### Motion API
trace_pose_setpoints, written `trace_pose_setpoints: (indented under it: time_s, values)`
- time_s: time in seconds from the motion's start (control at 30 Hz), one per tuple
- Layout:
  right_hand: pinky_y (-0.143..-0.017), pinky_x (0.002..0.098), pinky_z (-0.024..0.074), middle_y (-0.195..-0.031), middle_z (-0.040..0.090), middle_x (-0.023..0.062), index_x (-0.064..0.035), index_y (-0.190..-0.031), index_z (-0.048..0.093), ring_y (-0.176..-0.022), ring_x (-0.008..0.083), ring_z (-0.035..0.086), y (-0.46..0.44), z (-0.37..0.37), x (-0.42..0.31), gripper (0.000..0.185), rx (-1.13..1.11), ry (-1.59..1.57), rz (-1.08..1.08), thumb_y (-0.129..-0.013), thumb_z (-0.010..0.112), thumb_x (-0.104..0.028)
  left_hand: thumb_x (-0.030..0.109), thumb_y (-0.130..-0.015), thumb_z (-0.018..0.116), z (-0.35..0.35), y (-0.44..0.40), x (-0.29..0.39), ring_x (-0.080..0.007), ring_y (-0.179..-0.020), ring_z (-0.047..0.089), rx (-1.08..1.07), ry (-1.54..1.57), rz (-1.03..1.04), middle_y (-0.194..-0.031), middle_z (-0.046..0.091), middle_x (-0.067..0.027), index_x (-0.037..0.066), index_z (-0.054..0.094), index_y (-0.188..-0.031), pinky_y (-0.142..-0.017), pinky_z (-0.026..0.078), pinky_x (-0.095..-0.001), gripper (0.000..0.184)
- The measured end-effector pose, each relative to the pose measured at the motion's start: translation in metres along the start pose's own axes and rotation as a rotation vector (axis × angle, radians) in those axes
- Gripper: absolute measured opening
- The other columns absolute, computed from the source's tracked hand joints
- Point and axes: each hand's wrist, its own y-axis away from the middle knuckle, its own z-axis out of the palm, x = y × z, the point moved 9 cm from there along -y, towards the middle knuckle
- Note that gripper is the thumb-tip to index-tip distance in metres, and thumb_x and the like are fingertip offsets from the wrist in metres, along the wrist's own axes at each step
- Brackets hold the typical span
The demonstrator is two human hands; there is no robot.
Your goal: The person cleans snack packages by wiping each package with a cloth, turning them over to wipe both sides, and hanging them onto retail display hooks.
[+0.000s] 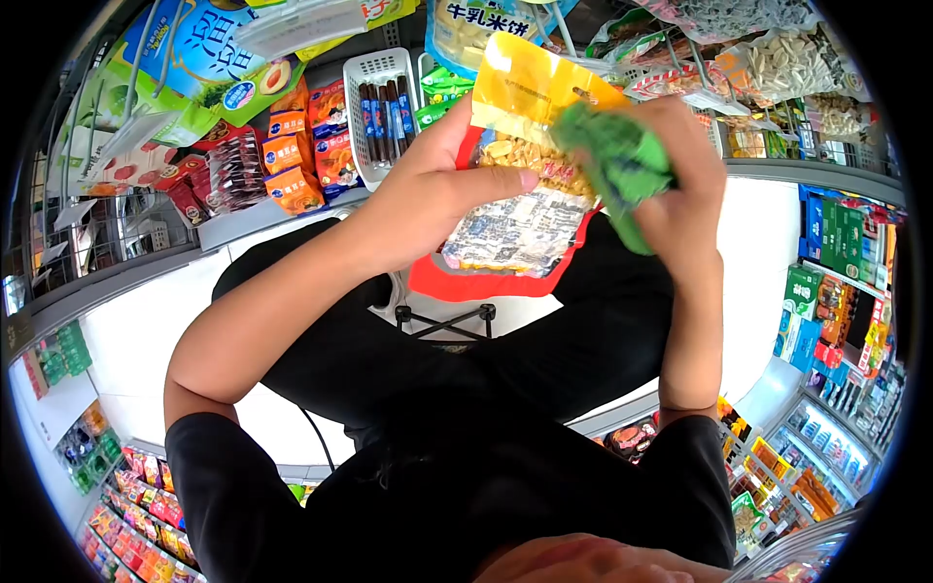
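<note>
My left hand [428, 194] grips a snack bag [515, 228] by its left side, with the thumb lying across the front. The bag has a yellow top, a clear window with pale nut-like pieces, a printed label and red edges. It is held up in front of my lap, close to the shelf. My right hand [690, 175] is closed around a crumpled green cloth [630, 160]. The cloth is at the bag's upper right side and slightly blurred. Whether it presses on the bag or only overlaps it in view, I cannot tell.
A shelf ahead carries orange snack packets [294, 165], a white basket [355, 73] of dark slim sticks, and a blue bag [466, 34]. Packets of seeds [797, 63] hang at the upper right. Black-trousered legs [603, 311] are bent below the hands. More stocked shelves [841, 282] stand right.
</note>
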Motion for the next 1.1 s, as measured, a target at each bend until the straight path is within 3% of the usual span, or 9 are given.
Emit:
trace_pose_setpoints:
  time_s: [0.1, 0.2, 0.43, 0.53, 0.7, 0.83, 0.97, 1.07, 1.1]
  values:
    - [-0.079, 0.0343, 0.0504, -0.094, 0.068, 0.0109, 0.0001, -0.099, 0.069, -0.086, 0.0251, 0.065, 0.003, -0.017, 0.029, 0.029, 0.124, 0.051, 0.216, -0.076, 0.085, -0.006, 0.000, -0.092, 0.070, -0.001, 0.003, 0.001, -0.0223, -0.122, 0.064, 0.043, 0.064, -0.041, -0.137, 0.061, -0.0134, 0.005, 0.041, -0.147, -0.104, 0.051, -0.0385, 0.063]
    - [-0.075, 0.0315, 0.0497, -0.091, 0.067, 0.0094, 0.0001, -0.099, 0.069, -0.082, 0.0210, 0.064, 0.000, 0.003, 0.003, 0.027, -0.041, -0.018, -0.068, -0.079, 0.085, -0.005, -0.001, -0.091, 0.069, -0.005, 0.000, 0.007, -0.0225, -0.121, 0.064, 0.072, 0.076, -0.004, -0.135, 0.062, -0.0133, 0.005, 0.042, -0.145, -0.103, 0.052, -0.0389, 0.061]
    - [-0.074, 0.0303, 0.0511, -0.093, 0.068, 0.0082, -0.0011, -0.101, 0.069, -0.081, 0.0196, 0.065, 0.002, -0.012, 0.021, 0.033, 0.105, 0.089, 0.111, -0.077, 0.089, -0.011, 0.000, -0.091, 0.069, -0.002, 0.002, 0.010, -0.0214, -0.117, 0.066, 0.053, 0.186, -0.033, -0.132, 0.064, -0.0135, 0.004, 0.041, -0.144, -0.100, 0.054, -0.0365, 0.060]
    - [-0.076, 0.0333, 0.0520, -0.092, 0.068, 0.0097, -0.0005, -0.102, 0.068, -0.084, 0.0257, 0.066, 0.002, -0.002, 0.011, 0.038, -0.007, -0.022, -0.030, -0.072, 0.090, -0.011, -0.001, -0.091, 0.068, -0.007, 0.002, 0.012, -0.0218, -0.117, 0.066, 0.094, 0.136, -0.022, -0.132, 0.064, -0.0139, 0.004, 0.043, -0.143, -0.100, 0.054, -0.0368, 0.058]
    - [-0.069, 0.0320, 0.0505, -0.087, 0.066, 0.0089, -0.0017, -0.101, 0.070, -0.077, 0.0249, 0.064, 0.005, -0.019, 0.043, 0.034, 0.160, 0.017, 0.272, -0.077, 0.089, -0.016, -0.001, -0.090, 0.068, -0.005, 0.004, 0.009, -0.0223, -0.117, 0.066, 0.084, 0.231, -0.060, -0.130, 0.064, -0.0137, 0.005, 0.044, -0.142, -0.102, 0.053, -0.0373, 0.058]
    - [-0.067, 0.0309, 0.0495, -0.086, 0.067, 0.0084, -0.0012, -0.098, 0.071, -0.075, 0.0212, 0.064, -0.004, -0.015, 0.007, 0.033, 0.091, 0.018, -0.070, -0.077, 0.089, -0.018, 0.001, -0.089, 0.068, -0.009, 0.003, 0.014, -0.0227, -0.117, 0.066, 0.086, 0.228, -0.052, -0.129, 0.064, -0.0137, 0.005, 0.044, -0.142, -0.101, 0.053, -0.0379, 0.058]
    - [-0.071, 0.0316, 0.0511, -0.091, 0.070, 0.0080, -0.0006, -0.101, 0.072, -0.079, 0.0214, 0.066, 0.003, -0.026, 0.043, 0.036, 0.189, -0.045, 0.294, -0.074, 0.091, -0.015, 0.002, -0.088, 0.069, -0.015, 0.004, 0.011, -0.0236, -0.115, 0.067, 0.092, 0.248, -0.077, -0.126, 0.065, -0.0138, 0.005, 0.046, -0.140, -0.100, 0.054, -0.0386, 0.056]
    - [-0.072, 0.0308, 0.0508, -0.091, 0.070, 0.0079, -0.0015, -0.100, 0.072, -0.079, 0.0201, 0.066, -0.001, -0.026, 0.013, 0.031, 0.187, -0.002, -0.085, -0.077, 0.088, -0.014, 0.003, -0.088, 0.069, -0.011, 0.001, 0.019, -0.0239, -0.113, 0.068, 0.058, 0.269, -0.038, -0.126, 0.066, -0.0144, 0.004, 0.047, -0.138, -0.098, 0.055, -0.0394, 0.055]
    - [-0.074, 0.0307, 0.0507, -0.090, 0.070, 0.0073, -0.0016, -0.098, 0.073, -0.079, 0.0203, 0.065, -0.003, -0.024, 0.010, 0.028, 0.148, -0.042, -0.083, -0.077, 0.088, -0.014, 0.003, -0.088, 0.069, -0.011, 0.001, 0.021, -0.0238, -0.113, 0.068, 0.057, 0.264, -0.030, -0.126, 0.066, -0.0144, 0.004, 0.047, -0.138, -0.098, 0.055, -0.0395, 0.055]
